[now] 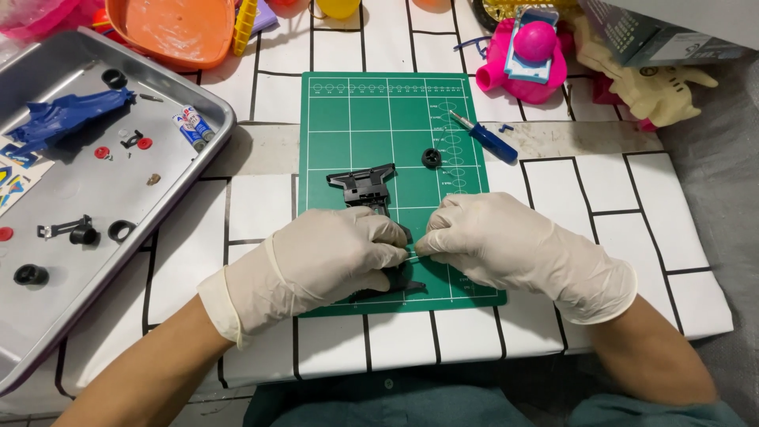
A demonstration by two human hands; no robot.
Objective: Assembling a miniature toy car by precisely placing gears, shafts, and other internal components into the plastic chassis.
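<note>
Two gloved hands are seen from above, meeting over a green cutting mat (pixel 393 119) laid on a white table (pixel 632 213) marked with black brick lines. A black plastic chassis (pixel 365 188) lies on the mat, its long axis running away from the person and its wider end pointing toward the far edge; the near half is hidden beneath the hands. The left hand (pixel 328 261) is laid over the chassis with fingers curled, and the right hand (pixel 494 237) is brought against it, fingertips pinched together. A thin, pale part seems to be nipped between both sets of fingertips, though what it is cannot be told. A small black wheel (pixel 431 157) and a blue-handled screwdriver (pixel 484 137) are placed on the mat's right side. A metal tray (pixel 118 198) of small parts is set well to the left.
</note>
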